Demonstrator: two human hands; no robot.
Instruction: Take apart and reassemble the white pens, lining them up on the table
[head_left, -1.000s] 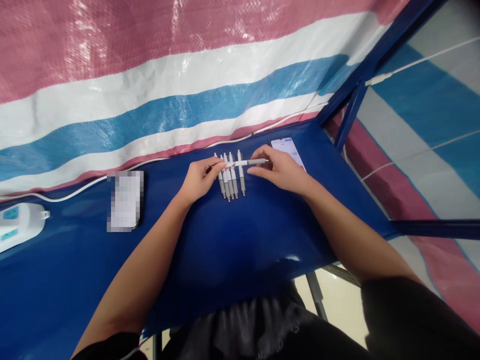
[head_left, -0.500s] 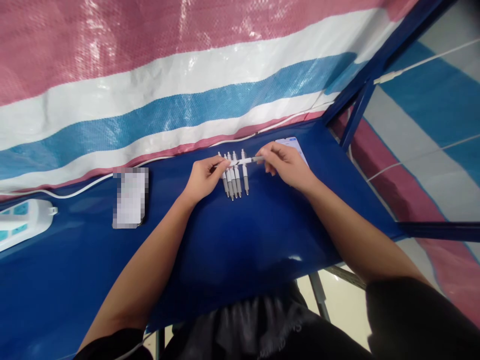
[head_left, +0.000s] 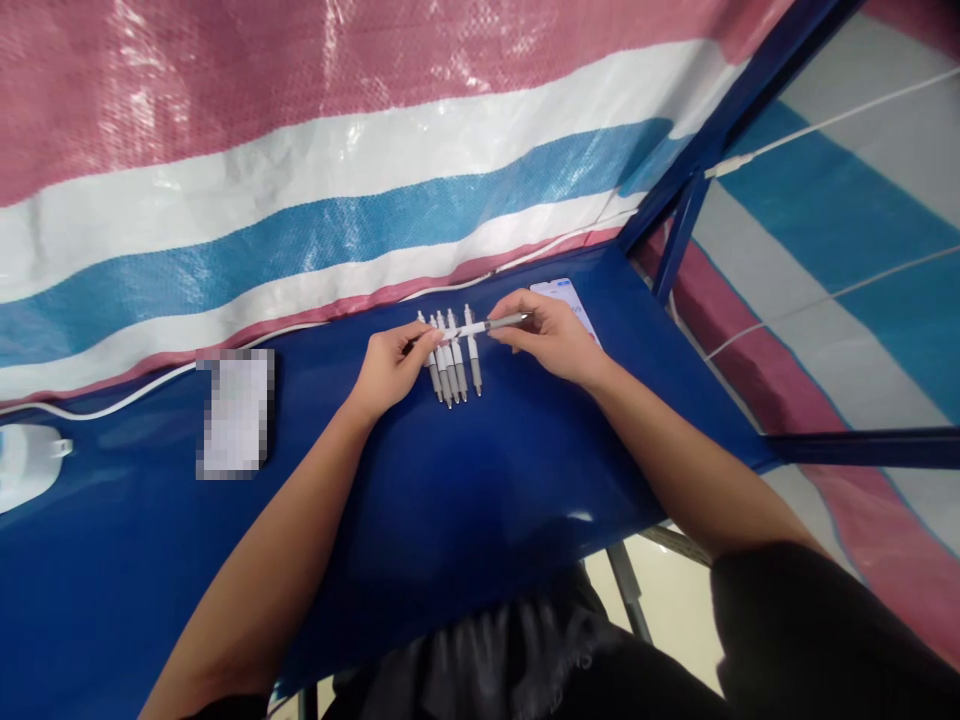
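Note:
A white pen with a grey grip (head_left: 474,329) lies crosswise in the air between my hands, its pointed tip to the right. My left hand (head_left: 391,368) pinches its white end between thumb and index finger. My right hand (head_left: 559,335) has thumb and fingers about the grey end, with the tip showing over the palm. Below the held pen, several similar pens (head_left: 454,372) lie side by side on the blue table, tips toward me. One pen (head_left: 475,365) lies a little apart on the right of this row.
A phone with a lit screen (head_left: 568,300) lies partly behind my right hand. To the left are a pixelated pale object (head_left: 236,415) and a white plastic item (head_left: 30,465). A white cable (head_left: 150,388) runs along the back edge by the striped sheet (head_left: 315,220). Blue frame bars (head_left: 679,235) stand right.
The view has shifted, so the table things appear farther left. The right fingers have changed their hold, and the held pen's tip now shows past them. The row of pens looks unchanged.

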